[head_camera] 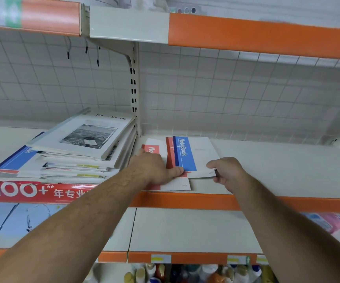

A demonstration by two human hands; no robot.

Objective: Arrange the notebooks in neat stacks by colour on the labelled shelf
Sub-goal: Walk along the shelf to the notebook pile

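Pinching: right hand [228, 172] nips the near corner of the blue notebook [185, 154] on the shelf [277, 170].
Left hand [154, 166]: lies flat, pressing the red notebook [177, 185] beneath.
Risk: pulling the blue one may drag the red one askew.
Mixed pile [79, 152]: untidy, close by, easily nudged.

Head view, close, facing shelf [267, 170]

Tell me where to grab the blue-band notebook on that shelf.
Pinch the blue-band notebook at its near right corner, coming from the front right, as the right hand does: it lies flat, and that corner juts past the red-band notebooks beneath.
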